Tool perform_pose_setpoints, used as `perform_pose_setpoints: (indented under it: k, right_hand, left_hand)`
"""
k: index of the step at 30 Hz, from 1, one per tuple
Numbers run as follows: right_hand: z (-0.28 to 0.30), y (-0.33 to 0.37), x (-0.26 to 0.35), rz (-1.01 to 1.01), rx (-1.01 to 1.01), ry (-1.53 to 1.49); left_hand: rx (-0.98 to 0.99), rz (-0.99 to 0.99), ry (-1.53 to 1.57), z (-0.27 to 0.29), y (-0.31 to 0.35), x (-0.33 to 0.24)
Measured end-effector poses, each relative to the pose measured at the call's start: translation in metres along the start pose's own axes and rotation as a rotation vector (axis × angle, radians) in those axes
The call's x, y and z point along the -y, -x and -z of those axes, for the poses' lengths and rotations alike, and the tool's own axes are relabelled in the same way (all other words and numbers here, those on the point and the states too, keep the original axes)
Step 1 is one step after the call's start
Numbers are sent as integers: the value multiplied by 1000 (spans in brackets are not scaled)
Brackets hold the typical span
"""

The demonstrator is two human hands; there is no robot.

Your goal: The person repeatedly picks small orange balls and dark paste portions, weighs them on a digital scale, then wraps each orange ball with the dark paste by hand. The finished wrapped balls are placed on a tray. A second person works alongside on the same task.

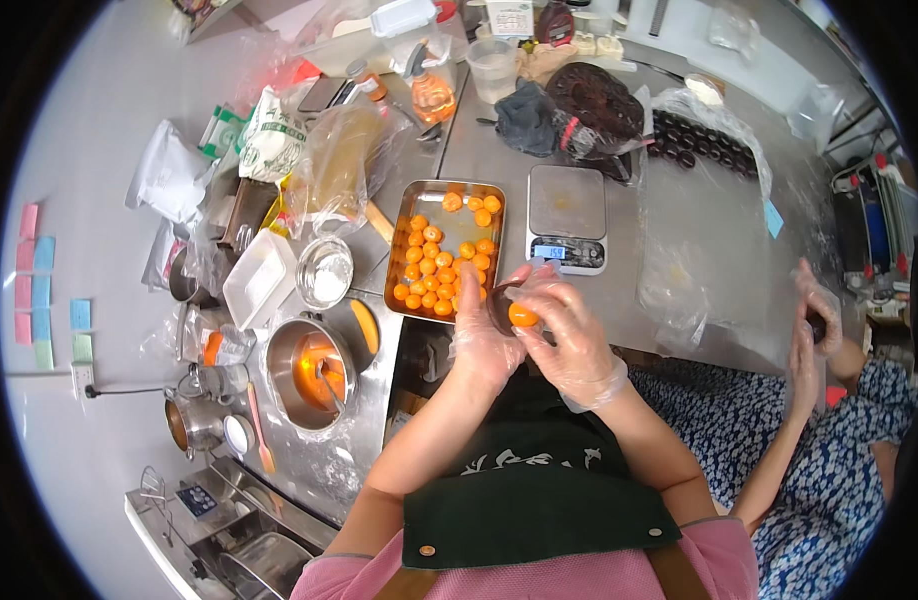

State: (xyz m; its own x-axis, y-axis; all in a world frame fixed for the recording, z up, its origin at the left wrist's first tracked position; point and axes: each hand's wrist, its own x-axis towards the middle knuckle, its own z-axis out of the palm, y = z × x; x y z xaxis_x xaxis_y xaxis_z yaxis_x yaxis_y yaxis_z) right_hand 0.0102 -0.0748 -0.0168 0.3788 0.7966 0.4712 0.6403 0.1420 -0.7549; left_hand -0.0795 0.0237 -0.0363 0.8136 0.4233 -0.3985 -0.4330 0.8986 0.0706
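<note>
In front of the apron, my gloved left hand (pixel 487 338) cups a dark brown, flattened piece of dough or paste (pixel 500 308). My gloved right hand (pixel 571 335) has its fingers curled around an orange egg yolk (pixel 523 315), which sits against the dark piece. Clear plastic gloves cover both hands. Just beyond my left hand, a metal tray (pixel 429 203) holds several more orange yolks (pixel 429 268). A digital kitchen scale (pixel 567 205) stands right of the tray, its display lit and its plate bare.
Dark round balls (pixel 704 140) lie in rows on plastic sheeting at the back right. At right, a co-worker's gloved hands (pixel 802 365) hold something dark. A steel pot (pixel 279 385) with orange liquid and a metal bowl (pixel 325 272) stand at left. A spray bottle (pixel 432 98) is behind.
</note>
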Motion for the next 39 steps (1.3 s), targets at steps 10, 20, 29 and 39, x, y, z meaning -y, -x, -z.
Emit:
perform_pose_setpoints:
  k: [10, 20, 29, 39]
  right_hand:
    - [14, 16, 5, 5, -102, 141]
    - [41, 31, 12, -8, -150, 253]
    - [53, 36, 4, -15, -73, 327]
    - [23, 57, -17, -297, -323, -249]
  left_hand:
    - [52, 139, -170, -17, 3, 15]
    - [145, 327, -2, -22, 5, 34]
    - [82, 408, 30, -17, 9, 43]
    - [-79, 241, -375, -17, 10, 47]
